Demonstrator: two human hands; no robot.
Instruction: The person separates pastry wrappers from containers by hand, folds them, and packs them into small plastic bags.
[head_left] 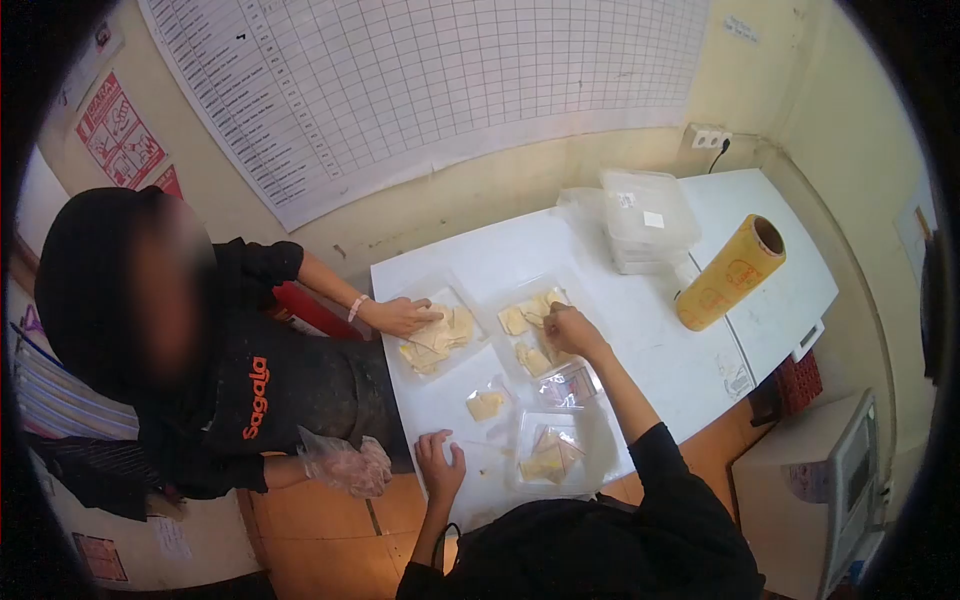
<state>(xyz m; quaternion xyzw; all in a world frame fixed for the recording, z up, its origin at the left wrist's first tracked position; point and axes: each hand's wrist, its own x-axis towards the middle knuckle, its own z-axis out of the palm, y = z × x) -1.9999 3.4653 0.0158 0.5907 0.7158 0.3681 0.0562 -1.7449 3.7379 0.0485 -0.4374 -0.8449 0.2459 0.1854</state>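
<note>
Matt black cloth covers my sleeve [660, 455] above the smooth white tabletop [655, 385], where clear plastic trays [606, 450] catch a glossy shine around flat, matt-looking pale pieces [455, 328]. Behind them stand cloudy plastic boxes [650, 228] and a glossy yellow roll [730, 278]. A co-worker's glove [350, 465] is thin, crinkled, see-through plastic; the wall chart [450, 85], matt paper; the floor [325, 545], smooth tile.

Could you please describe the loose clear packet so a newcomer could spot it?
On the white table, find the wearer's left hand. Just beyond it lies the clear packet with pale yellow contents; unlike its neighbours, it sits outside the plastic trays.
</note>
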